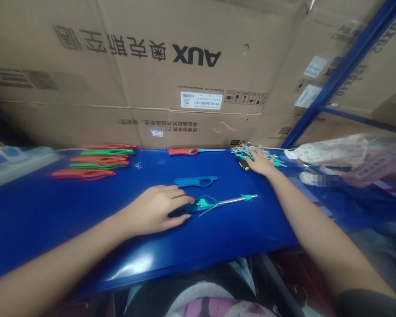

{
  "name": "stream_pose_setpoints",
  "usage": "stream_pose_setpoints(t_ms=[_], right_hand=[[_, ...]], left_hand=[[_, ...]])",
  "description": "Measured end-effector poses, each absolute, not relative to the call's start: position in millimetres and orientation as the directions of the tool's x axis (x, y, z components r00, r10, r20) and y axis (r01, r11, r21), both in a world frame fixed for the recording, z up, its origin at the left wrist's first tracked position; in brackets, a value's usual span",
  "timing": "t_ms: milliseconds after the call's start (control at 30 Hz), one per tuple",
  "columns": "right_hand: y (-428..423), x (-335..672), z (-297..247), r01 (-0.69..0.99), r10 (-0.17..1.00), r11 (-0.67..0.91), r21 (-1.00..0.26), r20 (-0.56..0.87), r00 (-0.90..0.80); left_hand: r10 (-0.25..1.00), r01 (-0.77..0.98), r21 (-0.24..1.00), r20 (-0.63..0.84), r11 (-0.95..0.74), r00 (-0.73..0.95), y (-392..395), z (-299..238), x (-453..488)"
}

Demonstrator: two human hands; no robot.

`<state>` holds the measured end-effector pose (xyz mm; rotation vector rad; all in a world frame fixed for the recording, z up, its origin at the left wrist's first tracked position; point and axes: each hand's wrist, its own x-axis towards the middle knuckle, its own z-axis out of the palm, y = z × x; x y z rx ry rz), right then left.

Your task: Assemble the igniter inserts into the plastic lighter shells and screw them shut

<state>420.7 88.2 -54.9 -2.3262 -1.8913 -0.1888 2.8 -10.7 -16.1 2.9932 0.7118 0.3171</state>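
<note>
My left hand (158,210) rests on the blue table (69,220), its fingers curled over the handle end of an opened blue lighter half (204,204) with a teal insert and a metal tube (232,200) pointing right. Just beyond it lies a separate blue handle shell (195,181). My right hand (261,162) reaches to the far right of the table, fingers spread over a pile of small metal and teal parts (247,152). A yellow-and-black screwdriver (243,164) lies beside that hand.
Several red and green handle shells (97,162) are laid out at the far left. A finished red lighter (191,151) lies at the back edge. Large cardboard boxes (171,66) wall off the back. Plastic bags (350,154) sit at the right, a clear container (16,160) at the left.
</note>
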Motion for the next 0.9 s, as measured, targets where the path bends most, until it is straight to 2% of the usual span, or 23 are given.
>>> stream_pose_setpoints(t_ms=[267, 900], right_hand=[[86.8, 416.2, -51.2, 0.969, 0.950, -0.208, -0.134, 0.208, 0.232], [92.4, 419.8, -53.2, 0.971, 0.948, -0.177, -0.161, 0.236, 0.212]], left_hand=[[0.444, 0.436, 0.085, 0.188, -0.896, 0.876, -10.4, -15.5, 3.2], [0.436, 0.427, 0.089, 0.190, -0.900, 0.880, -9.7, -16.7, 2.4]])
